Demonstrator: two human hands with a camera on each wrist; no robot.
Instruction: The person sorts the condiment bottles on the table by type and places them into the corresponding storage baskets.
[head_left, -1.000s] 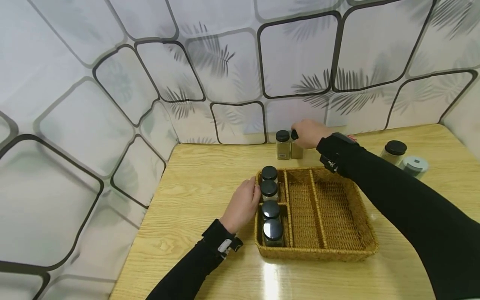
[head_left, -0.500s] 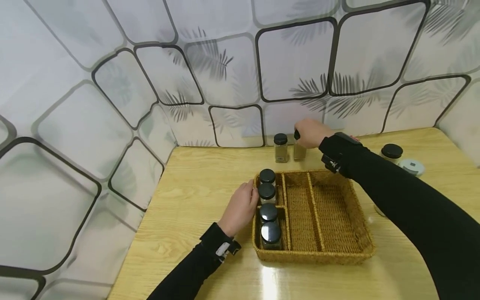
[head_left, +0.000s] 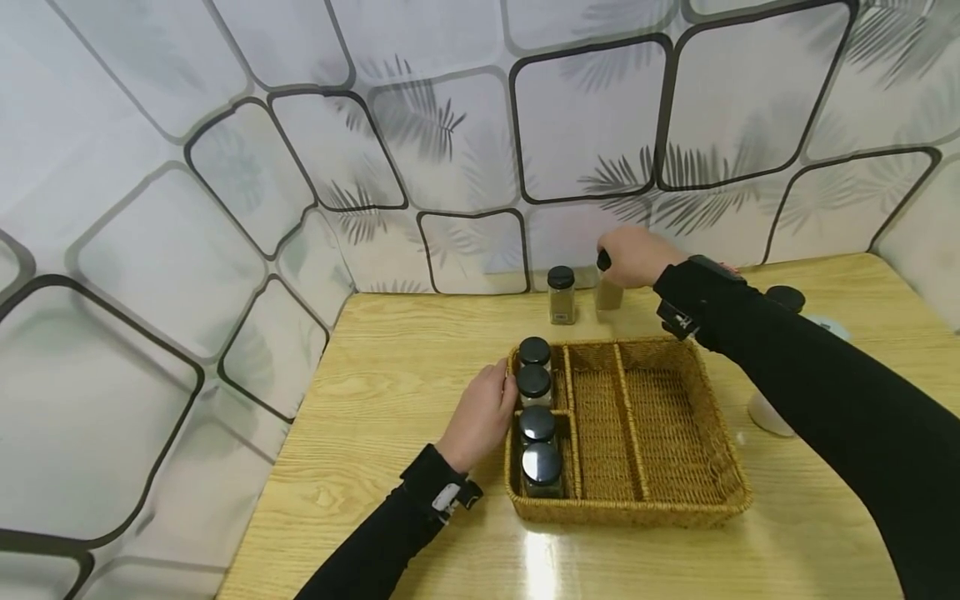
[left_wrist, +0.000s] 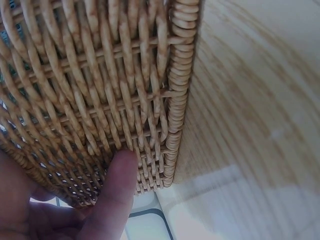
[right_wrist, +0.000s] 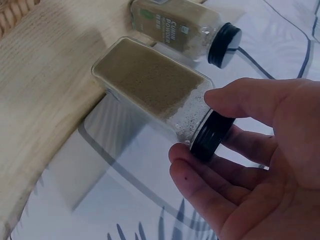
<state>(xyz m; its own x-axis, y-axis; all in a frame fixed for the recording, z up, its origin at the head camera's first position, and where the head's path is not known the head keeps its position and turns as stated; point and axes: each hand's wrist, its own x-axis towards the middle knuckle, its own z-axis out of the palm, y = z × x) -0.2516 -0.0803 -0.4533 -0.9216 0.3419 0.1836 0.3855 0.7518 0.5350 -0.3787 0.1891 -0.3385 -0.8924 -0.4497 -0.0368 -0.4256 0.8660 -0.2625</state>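
My right hand (head_left: 637, 257) pinches a spice jar (right_wrist: 150, 80) of brown powder at its neck and black lid. In the head view the jar is partly behind the fingers, near the back wall. A second jar, labelled cumin powder (right_wrist: 177, 25), stands beside it, a small gap apart. My left hand (head_left: 480, 412) rests against the left side of a woven basket (head_left: 637, 512). One straight finger (left_wrist: 117, 175) touches the outer wicker wall in the left wrist view. Black-lidded jars (head_left: 537, 425) stand in the basket's two left compartments.
Two long compartments (head_left: 600, 417) fill the basket's middle and right. Beyond the right forearm, a black-lidded jar (head_left: 785, 297) and a white-lidded jar (head_left: 832, 327) are partly hidden. Another pale object (head_left: 768, 417) shows under the sleeve. A patterned wall covering (head_left: 465, 250) borders the table.
My right hand has shifted right with the spice jar, widening its gap from the cumin jar. The left hand stays at the basket.
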